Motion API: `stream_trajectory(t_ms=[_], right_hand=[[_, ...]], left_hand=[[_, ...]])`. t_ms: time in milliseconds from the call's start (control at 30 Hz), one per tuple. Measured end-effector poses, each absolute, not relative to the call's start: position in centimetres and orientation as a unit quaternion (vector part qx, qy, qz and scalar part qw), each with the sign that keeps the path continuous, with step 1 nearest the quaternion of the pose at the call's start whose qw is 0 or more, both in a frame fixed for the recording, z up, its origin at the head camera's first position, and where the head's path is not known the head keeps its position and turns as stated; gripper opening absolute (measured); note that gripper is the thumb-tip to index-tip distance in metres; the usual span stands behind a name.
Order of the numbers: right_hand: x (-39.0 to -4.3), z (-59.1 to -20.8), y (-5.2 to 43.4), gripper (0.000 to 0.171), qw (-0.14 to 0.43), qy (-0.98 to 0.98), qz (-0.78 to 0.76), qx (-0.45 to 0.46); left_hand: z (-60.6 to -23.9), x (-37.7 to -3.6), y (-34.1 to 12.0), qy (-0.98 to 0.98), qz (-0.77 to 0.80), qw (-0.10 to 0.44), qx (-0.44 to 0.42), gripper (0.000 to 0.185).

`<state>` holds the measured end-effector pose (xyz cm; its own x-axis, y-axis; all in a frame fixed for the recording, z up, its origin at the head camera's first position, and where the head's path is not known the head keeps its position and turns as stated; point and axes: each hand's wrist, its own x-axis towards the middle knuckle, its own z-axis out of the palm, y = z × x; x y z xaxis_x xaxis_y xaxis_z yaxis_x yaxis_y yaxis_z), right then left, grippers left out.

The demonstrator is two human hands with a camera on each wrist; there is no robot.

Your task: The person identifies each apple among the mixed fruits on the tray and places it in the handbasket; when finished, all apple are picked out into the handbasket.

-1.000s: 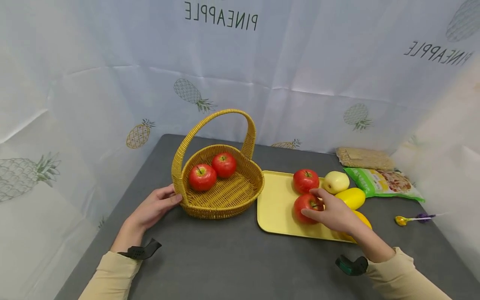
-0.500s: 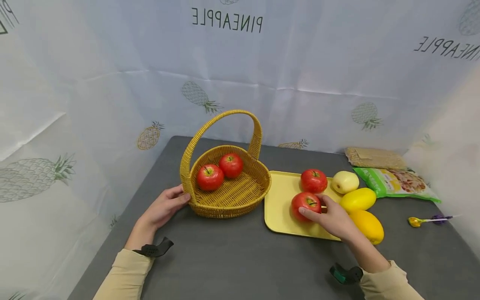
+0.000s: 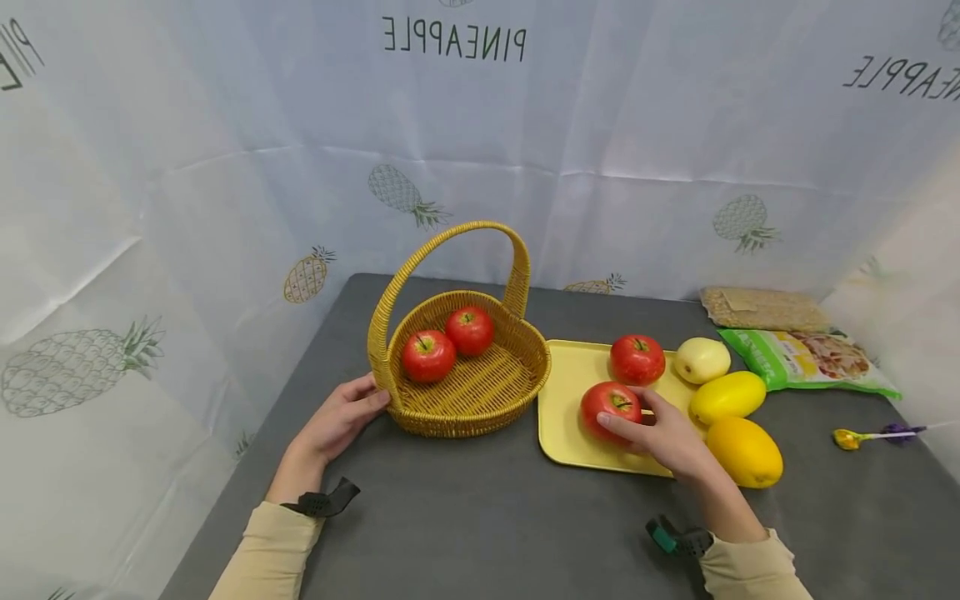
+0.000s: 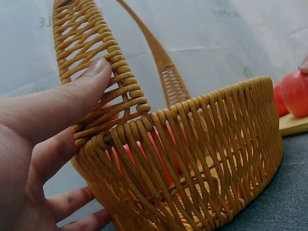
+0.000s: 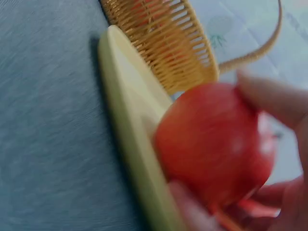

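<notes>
Red apple [image 3: 606, 408] in the right hand [image 3: 667, 433], its fingers and thumb clamped round the fruit, over the left part of a yellow tray [image 3: 566, 421] on a dark grey counter [image 3: 487, 525]; blur in the right wrist view leaves it unclear whether apple and tray touch. At left, a person's other hand, the left hand [image 3: 339, 421], grips a golden woven basket [image 3: 442, 427] at the foot of its arched handle, thumb against the weave and the other fingers spread apart behind it. Two more apples [image 3: 429, 358] sit side by side in the basket's left half, while a further apple [image 3: 637, 358] rests on the tray, behind the held one. To its right are a pale yellow pear [image 3: 702, 360] and two yellow oval fruits [image 3: 727, 397], with a green food packet [image 3: 813, 361], a light-brown packet [image 3: 763, 309] and a yellow lollipop [image 3: 848, 439] beyond, before a pineapple-print curtain [image 3: 592, 125]
</notes>
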<state>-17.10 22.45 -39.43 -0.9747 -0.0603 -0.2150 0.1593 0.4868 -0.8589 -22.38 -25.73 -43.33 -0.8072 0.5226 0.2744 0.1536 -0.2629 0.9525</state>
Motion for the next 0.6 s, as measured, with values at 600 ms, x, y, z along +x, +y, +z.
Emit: stream_trajectory(t_ms=[600], right_hand=[[-16.4, -41.2, 23.3, 0.064, 0.086, 0.811, -0.579, -0.004]], left_hand=[[-43.3, -22.3, -25.7, 0.590, 0.749, 0.127, 0.271, 0.033]])
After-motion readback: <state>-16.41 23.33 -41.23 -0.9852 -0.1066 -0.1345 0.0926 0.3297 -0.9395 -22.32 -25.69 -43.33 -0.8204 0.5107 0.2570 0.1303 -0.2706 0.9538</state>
